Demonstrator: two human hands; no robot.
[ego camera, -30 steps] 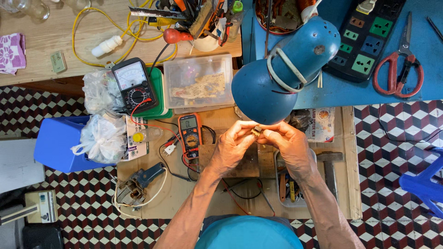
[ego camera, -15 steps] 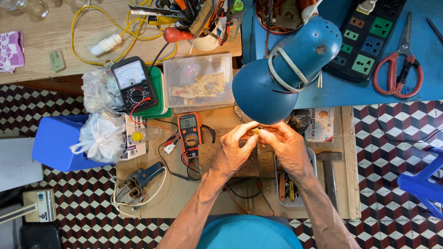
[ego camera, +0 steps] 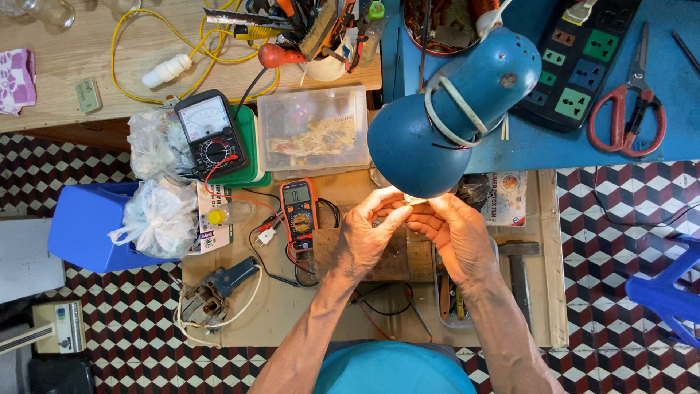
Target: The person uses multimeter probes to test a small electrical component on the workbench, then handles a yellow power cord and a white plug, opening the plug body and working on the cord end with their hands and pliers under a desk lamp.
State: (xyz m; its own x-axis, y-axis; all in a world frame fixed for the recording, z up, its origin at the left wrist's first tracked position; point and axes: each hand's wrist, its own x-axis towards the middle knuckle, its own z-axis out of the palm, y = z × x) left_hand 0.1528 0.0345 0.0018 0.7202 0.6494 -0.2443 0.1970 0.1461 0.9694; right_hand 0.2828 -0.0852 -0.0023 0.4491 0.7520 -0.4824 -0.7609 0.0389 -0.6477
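My left hand (ego camera: 368,237) and my right hand (ego camera: 456,233) meet under the blue desk lamp (ego camera: 452,102), over the wooden work board (ego camera: 292,314). Between their fingertips they pinch a small bright part (ego camera: 410,199), too small and too strongly lit to identify. An orange digital multimeter (ego camera: 299,211) lies just left of my left hand, with red and black leads trailing below it. A hammer (ego camera: 519,266) lies to the right of my right hand.
A black analog meter (ego camera: 211,135) and a clear plastic box (ego camera: 315,130) sit behind the board. Tied plastic bags (ego camera: 160,215) rest by a blue bin (ego camera: 84,226). Red scissors (ego camera: 628,109) and a black power strip (ego camera: 576,62) lie on the blue table.
My hands stay together under the lamp; the fingers have shifted slightly around the small part. Nothing else has moved.
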